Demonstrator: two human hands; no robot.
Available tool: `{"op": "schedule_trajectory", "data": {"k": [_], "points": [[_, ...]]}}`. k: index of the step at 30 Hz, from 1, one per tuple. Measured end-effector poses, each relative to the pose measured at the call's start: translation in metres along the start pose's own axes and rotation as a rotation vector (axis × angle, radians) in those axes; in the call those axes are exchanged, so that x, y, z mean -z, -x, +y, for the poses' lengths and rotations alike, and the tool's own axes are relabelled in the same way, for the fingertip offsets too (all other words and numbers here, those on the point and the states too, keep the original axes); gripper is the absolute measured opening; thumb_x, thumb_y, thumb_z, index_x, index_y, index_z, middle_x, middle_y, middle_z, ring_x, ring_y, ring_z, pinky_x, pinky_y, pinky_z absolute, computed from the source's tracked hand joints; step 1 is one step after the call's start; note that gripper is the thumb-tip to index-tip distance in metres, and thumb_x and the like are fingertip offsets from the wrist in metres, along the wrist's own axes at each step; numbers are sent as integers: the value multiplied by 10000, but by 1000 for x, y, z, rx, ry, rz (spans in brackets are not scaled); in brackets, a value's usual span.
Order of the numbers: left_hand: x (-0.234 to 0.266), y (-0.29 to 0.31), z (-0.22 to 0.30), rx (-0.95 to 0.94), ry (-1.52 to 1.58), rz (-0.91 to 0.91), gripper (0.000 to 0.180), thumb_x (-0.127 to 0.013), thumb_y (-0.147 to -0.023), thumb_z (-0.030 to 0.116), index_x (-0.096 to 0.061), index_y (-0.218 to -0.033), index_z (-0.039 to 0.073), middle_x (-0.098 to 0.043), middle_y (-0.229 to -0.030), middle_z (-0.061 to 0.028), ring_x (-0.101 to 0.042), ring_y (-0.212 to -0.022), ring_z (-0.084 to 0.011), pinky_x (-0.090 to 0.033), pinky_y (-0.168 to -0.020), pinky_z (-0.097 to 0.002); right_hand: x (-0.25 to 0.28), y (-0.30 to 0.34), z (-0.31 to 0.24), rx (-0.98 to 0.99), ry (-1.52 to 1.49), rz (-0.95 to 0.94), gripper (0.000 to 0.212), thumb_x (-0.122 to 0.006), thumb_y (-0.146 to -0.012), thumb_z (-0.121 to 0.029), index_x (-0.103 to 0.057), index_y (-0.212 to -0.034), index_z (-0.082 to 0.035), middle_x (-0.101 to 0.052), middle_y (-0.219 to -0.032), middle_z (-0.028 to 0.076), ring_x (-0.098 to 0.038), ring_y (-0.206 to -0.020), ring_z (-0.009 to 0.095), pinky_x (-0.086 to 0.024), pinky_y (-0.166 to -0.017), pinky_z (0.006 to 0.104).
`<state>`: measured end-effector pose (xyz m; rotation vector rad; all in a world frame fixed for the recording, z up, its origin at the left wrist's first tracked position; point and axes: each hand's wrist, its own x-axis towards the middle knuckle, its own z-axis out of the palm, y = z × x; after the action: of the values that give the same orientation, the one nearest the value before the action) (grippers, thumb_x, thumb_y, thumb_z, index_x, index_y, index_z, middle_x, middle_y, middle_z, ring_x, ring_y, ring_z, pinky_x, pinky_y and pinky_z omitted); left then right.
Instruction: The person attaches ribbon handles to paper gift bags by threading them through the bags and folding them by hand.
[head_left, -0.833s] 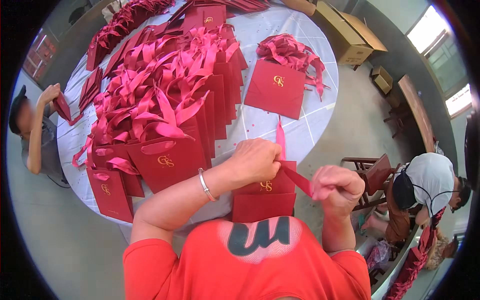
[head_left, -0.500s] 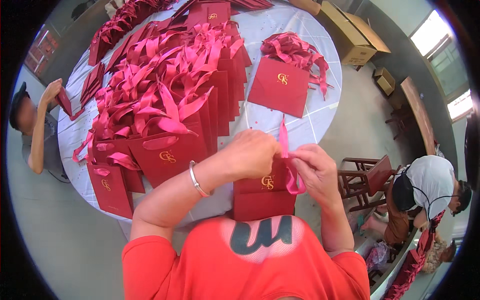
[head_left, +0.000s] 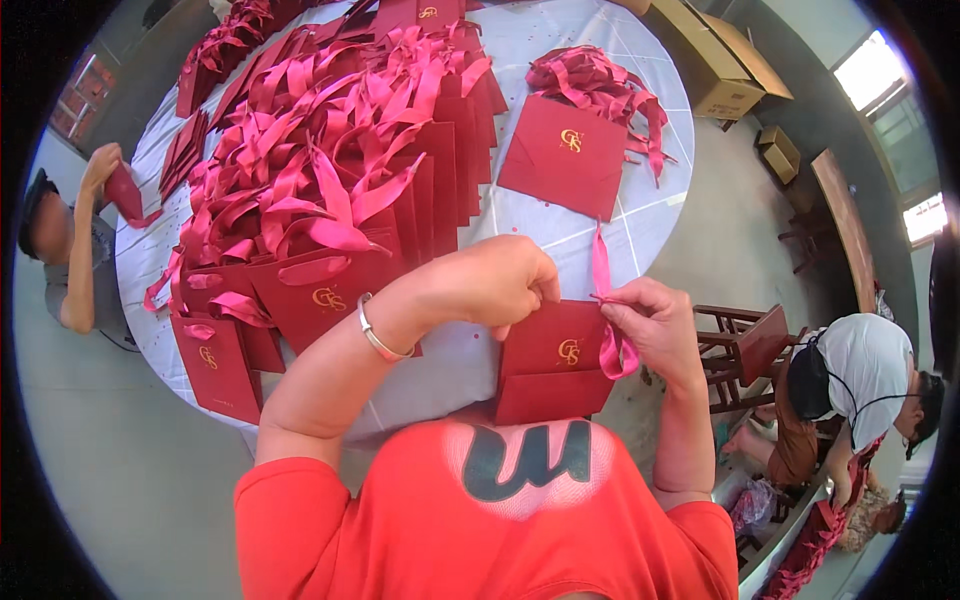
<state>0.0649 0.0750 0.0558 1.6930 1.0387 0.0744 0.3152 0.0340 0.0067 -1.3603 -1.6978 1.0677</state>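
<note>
A small dark-red paper gift bag (head_left: 545, 345) with a gold emblem is upright close to my chest at the table's near edge. My left hand (head_left: 500, 285), with a silver bangle at the wrist, has its fingers curled and pinched at the bag's upper left edge. At the upper right corner my right hand (head_left: 655, 320) pinches a pink ribbon (head_left: 601, 262). One ribbon end stretches up from the fingers over the tablecloth, and a loop hangs down the bag's front. Just beyond lies a flat red bag (head_left: 565, 155), with a heap of pink ribbons (head_left: 600, 85) behind it.
Rows of red bags with ribbon handles (head_left: 300, 200) crowd the left of the round white-covered table (head_left: 640, 225). A person (head_left: 80, 250) at far left holds a red bag. To the right are a wooden chair (head_left: 750, 345), a cardboard box (head_left: 725, 95) and another person (head_left: 865, 370) bending.
My left hand has moved slightly left, off the ribbon to the bag's upper edge. My right hand has shifted right with the ribbon, and the bag shows more fully.
</note>
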Motion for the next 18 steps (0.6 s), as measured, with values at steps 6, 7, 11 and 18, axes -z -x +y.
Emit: {"op": "schedule_trajectory", "data": {"k": [6,7,11,18], "points": [[-15,-18,-17,17,188,-109,360,-441,-793,-32,-617,-1105,-74,-656,-657,-149,-665,-560,-185,-484,-519,-322,-6,9,13,-112,-100,60,93,-720,-852,-37,-732,-925,18,-679,-783,49,-613,-684,84,-478,-621,235],[-15,-19,-20,33,220,-132,365,-435,-804,-11,-604,-1121,-75,-657,-655,-147,-662,-557,-182,-472,-509,-315,-8,10,14,-117,-103,61,93,-720,-852,-37,-732,-925,18,-679,-783,49,-613,-684,84,-478,-621,235],[-14,-21,-19,62,254,-188,368,-437,-838,55,-578,-1154,-70,-659,-655,-133,-656,-552,-171,-440,-492,-287,-15,12,16,52,37,115,84,-683,-894,-31,-713,-938,34,-643,-754,9,-583,-685,57,-460,-610,217],[-10,-22,-18,95,430,-286,178,-483,-907,86,-573,-1029,-9,-622,-718,-24,-657,-542,-108,-410,-460,-214,-18,12,13,76,71,155,71,-695,-868,-21,-716,-927,11,-647,-763,72,-599,-674,116,-467,-609,260]]}}
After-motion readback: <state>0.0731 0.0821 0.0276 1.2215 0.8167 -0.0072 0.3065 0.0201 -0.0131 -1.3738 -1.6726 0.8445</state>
